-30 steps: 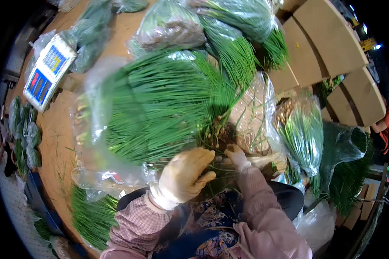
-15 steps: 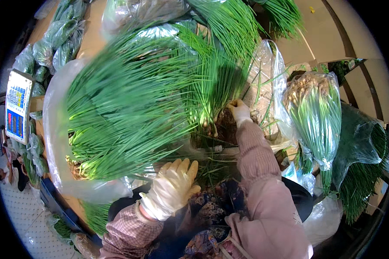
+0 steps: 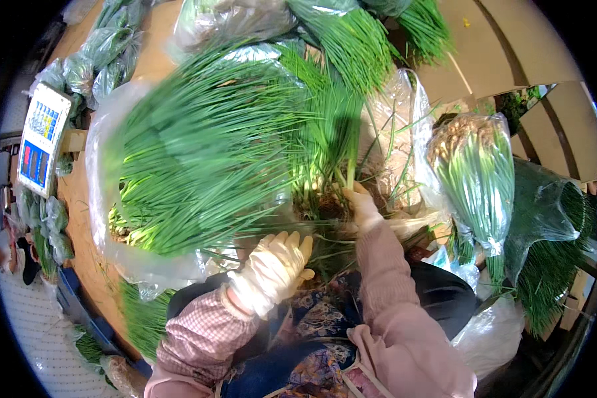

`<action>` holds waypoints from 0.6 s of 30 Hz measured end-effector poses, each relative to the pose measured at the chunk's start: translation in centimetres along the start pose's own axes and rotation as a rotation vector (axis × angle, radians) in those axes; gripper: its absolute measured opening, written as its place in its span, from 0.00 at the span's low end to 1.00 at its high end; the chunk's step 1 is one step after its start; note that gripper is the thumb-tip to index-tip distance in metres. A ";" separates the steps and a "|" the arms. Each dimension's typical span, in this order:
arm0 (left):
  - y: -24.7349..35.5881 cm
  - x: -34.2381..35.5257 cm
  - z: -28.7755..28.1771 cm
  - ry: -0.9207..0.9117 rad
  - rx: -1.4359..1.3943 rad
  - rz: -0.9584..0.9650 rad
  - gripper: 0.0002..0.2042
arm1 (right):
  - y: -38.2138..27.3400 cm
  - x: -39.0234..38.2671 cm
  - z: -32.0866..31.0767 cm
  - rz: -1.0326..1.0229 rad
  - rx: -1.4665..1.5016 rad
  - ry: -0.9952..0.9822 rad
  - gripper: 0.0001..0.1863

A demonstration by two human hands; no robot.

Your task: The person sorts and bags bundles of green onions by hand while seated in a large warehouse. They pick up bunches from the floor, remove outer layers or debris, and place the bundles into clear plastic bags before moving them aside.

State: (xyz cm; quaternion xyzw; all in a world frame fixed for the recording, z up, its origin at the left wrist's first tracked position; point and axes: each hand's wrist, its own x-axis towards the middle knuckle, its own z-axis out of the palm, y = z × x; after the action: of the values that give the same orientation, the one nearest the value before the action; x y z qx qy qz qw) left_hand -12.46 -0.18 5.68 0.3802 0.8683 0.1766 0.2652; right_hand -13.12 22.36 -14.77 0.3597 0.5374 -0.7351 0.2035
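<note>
My left hand (image 3: pixel 275 265), in a pale glove, hangs open with loosely curled, separated fingers below a large pile of long green shoots (image 3: pixel 192 159) lying on cloudy plastic sheeting (image 3: pixel 99 179). My right hand (image 3: pixel 359 202), also gloved, is closed on the pale lower stalks of a few green onions (image 3: pixel 343 169) at the centre, above some brown roots and soil (image 3: pixel 325 207). Just right of it lies a crinkled clear bag (image 3: pixel 388 152) with loose green strands over it. Further right is a bagged bundle of onions (image 3: pixel 474 179) with roots upward.
A digital scale (image 3: pixel 43 139) stands at the left among small bagged greens (image 3: pixel 96 73) on the tan work surface (image 3: pixel 79 212). More bagged shoots (image 3: pixel 338 40) lie at the back, cardboard boxes (image 3: pixel 497 46) at upper right, and dark plastic over greens (image 3: pixel 544 232) at right.
My right hand rose from low centre into the onions, closed on stalks and has drawn them slightly down toward me. The view has also shifted. My left hand stayed low with fingers apart.
</note>
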 end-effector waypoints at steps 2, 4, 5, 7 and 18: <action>0.3 -0.9 0.5 0.075 0.088 0.027 0.25 | -3.8 -5.4 0.8 -0.117 0.328 -0.161 0.13; 0.0 -1.0 1.7 0.081 0.061 0.051 0.23 | -3.9 -6.6 -0.5 0.006 0.168 0.012 0.15; 0.2 -0.5 1.1 0.087 0.051 0.062 0.23 | -4.6 -7.1 -0.7 0.064 0.093 0.098 0.15; 1.1 -0.2 0.2 0.136 -0.183 0.041 0.16 | -4.4 -10.1 -1.3 -0.230 0.110 -0.105 0.16; 2.3 1.3 0.8 0.258 -1.061 -0.279 0.17 | -4.2 -21.2 7.3 -0.891 -0.764 0.118 0.24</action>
State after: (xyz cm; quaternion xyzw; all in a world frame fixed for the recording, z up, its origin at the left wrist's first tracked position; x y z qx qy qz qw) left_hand -11.46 2.37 5.73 0.0517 0.7281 0.5972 0.3325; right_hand -4.31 15.05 4.98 0.0408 0.8738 -0.4829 -0.0404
